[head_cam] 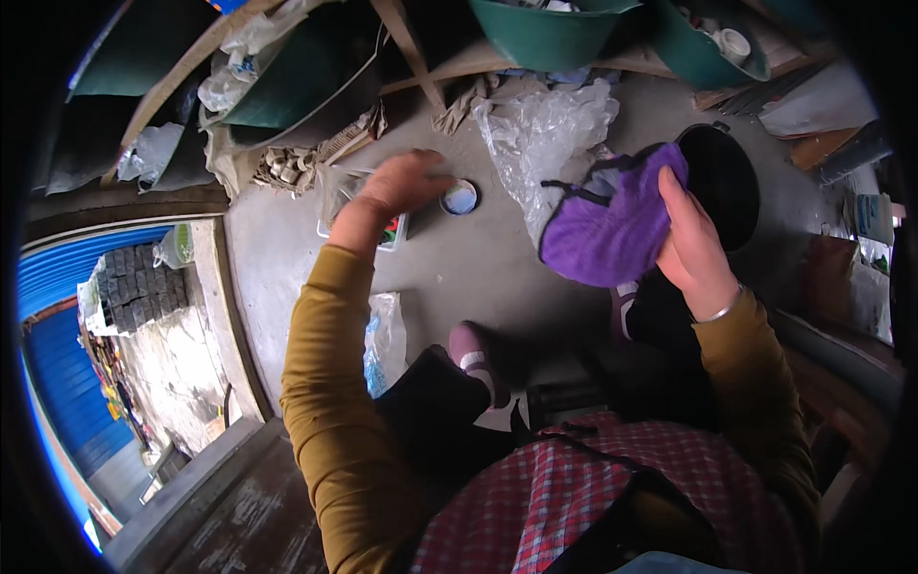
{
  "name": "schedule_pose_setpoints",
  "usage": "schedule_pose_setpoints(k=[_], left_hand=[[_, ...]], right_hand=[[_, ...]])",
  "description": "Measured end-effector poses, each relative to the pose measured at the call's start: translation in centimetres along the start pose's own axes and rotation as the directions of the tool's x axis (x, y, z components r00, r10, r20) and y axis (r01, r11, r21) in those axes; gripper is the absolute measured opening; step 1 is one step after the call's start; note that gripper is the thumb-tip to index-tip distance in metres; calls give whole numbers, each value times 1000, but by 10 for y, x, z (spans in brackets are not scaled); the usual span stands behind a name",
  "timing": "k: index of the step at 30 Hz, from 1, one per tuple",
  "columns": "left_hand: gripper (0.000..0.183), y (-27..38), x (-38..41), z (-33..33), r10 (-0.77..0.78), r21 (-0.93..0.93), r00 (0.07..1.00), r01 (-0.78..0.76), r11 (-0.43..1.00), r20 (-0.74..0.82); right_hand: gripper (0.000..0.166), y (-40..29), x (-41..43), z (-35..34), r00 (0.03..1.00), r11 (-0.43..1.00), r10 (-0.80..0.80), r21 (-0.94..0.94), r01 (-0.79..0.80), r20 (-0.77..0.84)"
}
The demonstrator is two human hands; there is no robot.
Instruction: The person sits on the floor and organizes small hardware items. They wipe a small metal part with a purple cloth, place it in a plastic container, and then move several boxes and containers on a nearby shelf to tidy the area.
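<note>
My right hand (690, 247) grips a purple fabric piece (609, 233) by its right side, thumb pressed on the near face. The fabric has black edging, black ties and a greyish lining at its upper opening. My left hand (405, 183) is raised, a little blurred, with thumb and fingers apart and nothing visible in it. Below that hand is a clear plastic box (391, 242) with red and green things, partly hidden by the wrist. Close to the left fingertips, a small round dish (459, 197) with a pale inside rests on the floor.
A crumpled clear plastic bag (538, 136) lies beyond the fabric. A black bucket (724, 194) stands to the right. Green tubs (545, 32) line the far side on wooden framing (473, 68). Another plastic bag (387, 337) lies near my feet. A doorway (237, 316) opens at left.
</note>
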State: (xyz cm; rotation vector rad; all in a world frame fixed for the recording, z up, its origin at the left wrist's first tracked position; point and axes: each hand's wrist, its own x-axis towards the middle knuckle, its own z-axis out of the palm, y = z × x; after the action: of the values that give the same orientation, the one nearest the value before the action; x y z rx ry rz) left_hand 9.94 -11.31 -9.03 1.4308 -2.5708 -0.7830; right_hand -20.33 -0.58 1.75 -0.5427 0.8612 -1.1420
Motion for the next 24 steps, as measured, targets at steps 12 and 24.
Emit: schedule_pose_setpoints(k=[12,24], left_hand=[[36,218,-62,-23,23,-268,895,-158,950,-446],[14,209,-68,-13,-595,-927,731,-368,67,-333]], right_hand=[[42,-23,-23,13,943,991,-105,111,74,315],[57,-21,-23,11,860,529,-185,-689,495,476]])
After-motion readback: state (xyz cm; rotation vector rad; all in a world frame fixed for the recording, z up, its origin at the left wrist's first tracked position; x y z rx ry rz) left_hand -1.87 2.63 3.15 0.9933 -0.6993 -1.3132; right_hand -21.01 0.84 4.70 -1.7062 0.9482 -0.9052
